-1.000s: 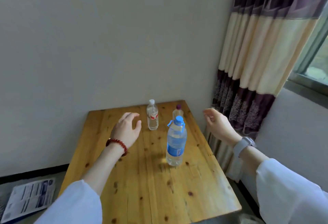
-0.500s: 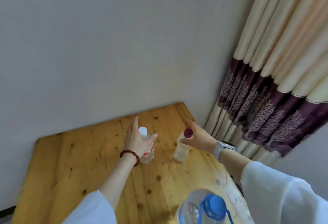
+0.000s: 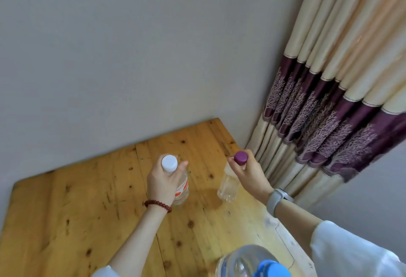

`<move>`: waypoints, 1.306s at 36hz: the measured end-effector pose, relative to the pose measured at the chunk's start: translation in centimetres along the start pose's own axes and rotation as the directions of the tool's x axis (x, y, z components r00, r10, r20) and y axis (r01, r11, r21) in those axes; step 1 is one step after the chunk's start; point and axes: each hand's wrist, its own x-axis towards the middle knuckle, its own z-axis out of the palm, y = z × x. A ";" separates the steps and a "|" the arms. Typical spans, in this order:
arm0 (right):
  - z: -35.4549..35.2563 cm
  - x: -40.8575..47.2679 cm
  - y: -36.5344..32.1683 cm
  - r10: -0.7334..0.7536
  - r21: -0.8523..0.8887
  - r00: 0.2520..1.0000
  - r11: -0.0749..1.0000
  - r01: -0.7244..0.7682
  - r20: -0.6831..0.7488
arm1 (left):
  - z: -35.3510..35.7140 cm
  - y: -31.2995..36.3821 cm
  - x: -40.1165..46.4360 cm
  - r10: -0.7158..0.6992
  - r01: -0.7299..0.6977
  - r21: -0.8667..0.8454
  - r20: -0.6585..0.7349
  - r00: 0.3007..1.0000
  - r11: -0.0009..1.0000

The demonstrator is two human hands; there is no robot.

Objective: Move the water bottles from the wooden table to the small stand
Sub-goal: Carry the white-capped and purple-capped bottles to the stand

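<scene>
Three clear water bottles are on the wooden table (image 3: pixel 72 215). My left hand (image 3: pixel 161 183) grips the neck of the white-capped bottle with a red label (image 3: pixel 181 185). My right hand (image 3: pixel 248 172) grips the neck of the purple-capped bottle (image 3: pixel 228 188), just under its cap. Both bottles stand upright near the table's far end. A larger bottle with a blue cap (image 3: pixel 248 261) stands close to me at the bottom edge of the view. No small stand is in view.
A grey wall (image 3: pixel 131 57) runs along the far edge of the table. A cream and purple curtain (image 3: pixel 329 101) hangs close to the table's right side.
Both hands have closed round the bottle necks: the left on the white-capped bottle, the right on the purple-capped one. The view has moved closer over the table.
</scene>
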 end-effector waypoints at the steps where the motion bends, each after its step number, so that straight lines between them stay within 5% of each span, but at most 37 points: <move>1: -1.0 -0.4 -0.6 -0.014 -0.006 1.000 1.000 0.014 -0.014 | -0.2 1.2 0.1 0.039 -0.039 -0.010 -0.001 0.999 0.999; 10: -14.6 -6.4 -8.3 -0.187 0.067 0.920 0.973 0.222 -0.345 | -1.8 19.0 -2.0 0.373 -0.390 -0.108 -0.149 0.916 0.915; 17: -26.2 -20.3 -12.7 -0.319 -0.032 0.699 0.920 0.390 -0.640 | -2.9 33.3 -11.2 0.543 -0.562 -0.339 -0.158 0.825 0.755; 23: -33.1 -38.6 -9.9 -0.231 0.027 0.514 0.895 0.445 -0.826 | -2.0 40.0 -27.1 0.611 -0.477 -0.584 0.041 0.791 0.657; 28: -35.1 -56.4 -3.1 -0.120 0.045 0.446 0.939 0.342 -0.887 | 0.4 39.3 -44.0 0.622 -0.287 -0.704 0.276 0.733 0.650; 35: -33.2 -82.1 7.7 0.233 0.240 0.323 0.971 -0.017 -0.918 | 2.7 35.5 -69.6 0.663 -0.127 -0.659 0.690 0.289 0.741; 40: -30.9 -98.5 12.9 0.418 0.415 -0.016 0.893 -0.173 -0.908 | 2.5 34.9 -87.6 0.603 -0.086 -0.605 0.796 -0.050 0.791; 47: -28.4 -120.4 18.3 0.471 0.599 -0.415 0.754 -0.270 -0.779 | 0.8 35.2 -112.7 0.516 -0.060 -0.603 0.725 -0.456 0.795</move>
